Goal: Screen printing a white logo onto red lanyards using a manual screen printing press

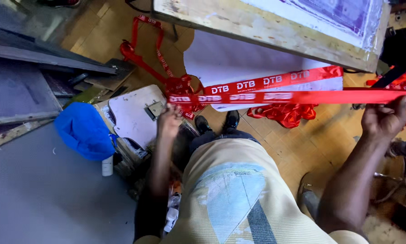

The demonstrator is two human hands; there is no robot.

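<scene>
Head view: both hands [168,121] [384,120] stretch red ribbon [293,96] taut.

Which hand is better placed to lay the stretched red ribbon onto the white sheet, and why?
Probably the right hand. It grips the ribbon at its far end, level with the sheet's lower edge. The left hand holds the other end lower, beside the sheet's corner, over the piled ribbon.

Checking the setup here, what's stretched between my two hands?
In the head view, a red printed ribbon runs taut from the left hand to the right hand.
</scene>
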